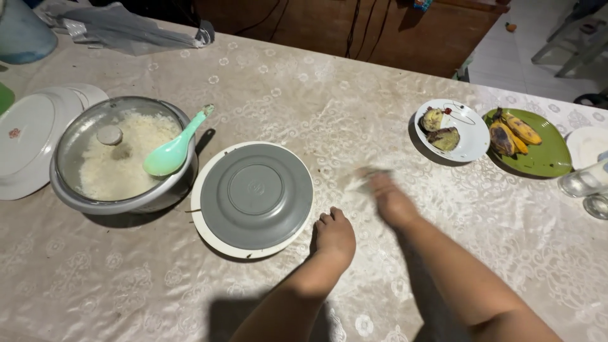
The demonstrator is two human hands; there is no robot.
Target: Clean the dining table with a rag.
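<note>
- resting on the pale patterned tablecloth (304, 95): left hand (335, 237), fingers curled under into a loose fist, nothing held, knuckles close beside the rim of the grey plate (256, 193).
- blurred with motion: right hand (391, 201), laid flat on the cloth, fingertips on or over a small whitish wad (364, 180), perhaps tissue or rag; cannot tell whether gripped or merely pressed under the fingers.
- grey plate turned upside down over a white plate (209, 237), only the white rim showing around it; just left of the left hand.
- metal rice pot (123, 202) holding white rice (120, 168), touching or nearly touching the stacked plates on their left side.
- mint-green rice paddle (172, 152), scoop end inside the pot, handle leaning out over the rim towards upper right.
- white plates with a small floral mark (28, 142), at the left edge, beside the pot.
- white plate with dark cooked pieces (465, 136), well right of the hands, far side of the table.
- green plate (544, 161) with browned bananas (513, 133), just beside the white one.
- clear glasses (586, 183), at the right edge.
- crumpled plastic bag (120, 28), at the far left corner.
</note>
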